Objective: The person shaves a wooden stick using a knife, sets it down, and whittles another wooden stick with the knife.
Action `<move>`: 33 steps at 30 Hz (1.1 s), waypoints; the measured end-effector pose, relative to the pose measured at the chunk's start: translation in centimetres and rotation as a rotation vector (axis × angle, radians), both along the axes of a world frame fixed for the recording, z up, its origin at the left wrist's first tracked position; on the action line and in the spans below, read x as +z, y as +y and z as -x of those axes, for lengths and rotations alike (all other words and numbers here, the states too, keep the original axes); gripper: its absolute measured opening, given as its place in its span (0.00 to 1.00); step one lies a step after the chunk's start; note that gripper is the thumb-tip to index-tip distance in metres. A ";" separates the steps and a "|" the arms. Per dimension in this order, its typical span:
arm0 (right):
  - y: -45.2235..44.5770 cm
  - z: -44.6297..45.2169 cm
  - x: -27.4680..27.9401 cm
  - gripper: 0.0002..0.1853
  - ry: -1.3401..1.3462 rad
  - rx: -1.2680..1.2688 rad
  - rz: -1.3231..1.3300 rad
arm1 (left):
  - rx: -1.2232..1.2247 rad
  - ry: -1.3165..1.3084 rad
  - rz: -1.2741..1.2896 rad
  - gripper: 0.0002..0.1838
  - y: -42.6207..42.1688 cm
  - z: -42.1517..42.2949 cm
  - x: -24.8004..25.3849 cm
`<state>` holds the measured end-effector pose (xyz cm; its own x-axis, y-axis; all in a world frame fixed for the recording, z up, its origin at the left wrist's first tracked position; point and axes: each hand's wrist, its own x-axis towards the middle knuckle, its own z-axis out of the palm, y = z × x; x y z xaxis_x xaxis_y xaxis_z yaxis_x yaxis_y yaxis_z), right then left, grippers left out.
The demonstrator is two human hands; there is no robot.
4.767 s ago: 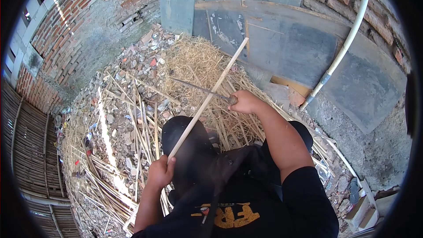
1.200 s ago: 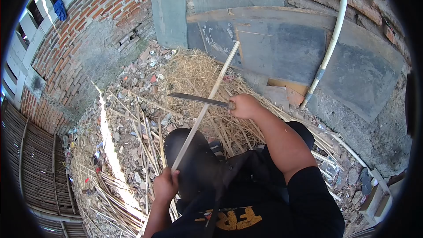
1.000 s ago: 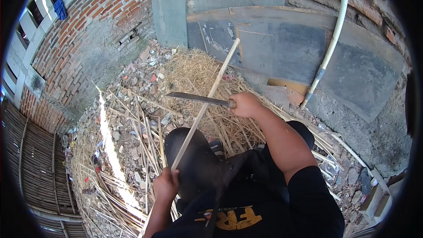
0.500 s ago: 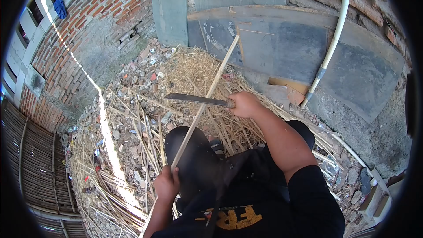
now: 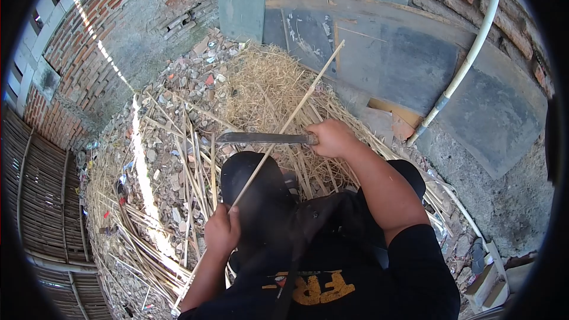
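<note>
My right hand [image 5: 332, 138] is wrapped round the handle of a machete [image 5: 255, 138], whose long dark blade points left. The blade crosses a thin bamboo strip [image 5: 299, 106] and appears to touch it. Down by my left knee, my left hand [image 5: 223, 229] grips the strip's lower part, thumb along it. From there the strip slants up and right, its far end over the shavings in front of the panels. Part of the strip below my left hand is hidden by my arm.
Pale shavings [image 5: 261, 83] heap up in front of me. Several bamboo strips [image 5: 192, 172] lie on rubble to my left. Dark panels [image 5: 385, 53] lean against the brick wall, with a white pipe [image 5: 468, 62] at the right. A bamboo screen [image 5: 44, 184] stands at far left.
The strip has turned, now showing a narrower side and leaning further right. The machete sits slightly lower along it relative to my knee. The view has shifted a little.
</note>
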<state>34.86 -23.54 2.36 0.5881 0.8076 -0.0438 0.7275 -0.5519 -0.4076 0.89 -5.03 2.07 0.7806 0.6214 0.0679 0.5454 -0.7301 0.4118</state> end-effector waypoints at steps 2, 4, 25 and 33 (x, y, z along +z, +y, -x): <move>-0.4 -0.5 -0.4 0.16 0.070 -0.052 -0.058 | 0.002 -0.010 -0.009 0.15 -0.2 -0.3 0.2; -0.6 -1.7 -1.2 0.16 0.118 -0.110 -0.087 | -0.023 -0.028 -0.003 0.14 -0.1 -0.3 -0.2; -1.2 -5.0 -3.9 0.24 0.197 -0.273 -0.093 | -0.025 0.049 -0.042 0.14 0.2 -0.3 0.0; 0.2 -0.4 -0.1 0.16 0.144 -0.049 0.053 | -0.091 0.070 0.013 0.16 1.0 -1.2 0.3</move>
<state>35.26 -23.35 2.23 0.6116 0.7723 -0.1717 0.6354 -0.6088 -0.4751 2.10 -4.07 2.34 0.8362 0.5484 0.0036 0.5049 -0.7725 0.3852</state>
